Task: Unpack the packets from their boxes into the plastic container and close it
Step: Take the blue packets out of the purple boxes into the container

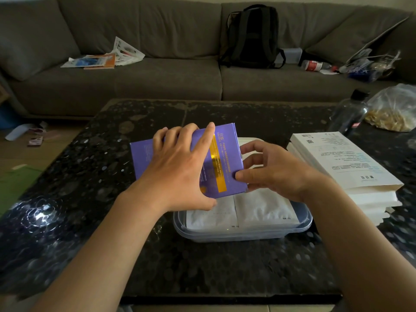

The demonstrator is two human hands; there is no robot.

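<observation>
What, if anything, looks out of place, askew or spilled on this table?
Nothing spilled or damaged. The left hand and right hand hold the purple box tilted over the plastic container, whose white packets lie flat. The stack of white boxes beside it is staggered, edges out of line.

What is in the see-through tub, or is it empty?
Not empty. Two white packets lie flat side by side inside the plastic container; how many lie underneath cannot be told.

Container point(243, 235) at table point(202, 266) centre, packets point(265, 210) inside; box point(227, 154) above its far-left part; stacked boxes point(337, 163) right; bottle point(349, 115) behind them; sofa point(157, 82) beyond, backpack point(252, 37) on it.
</observation>
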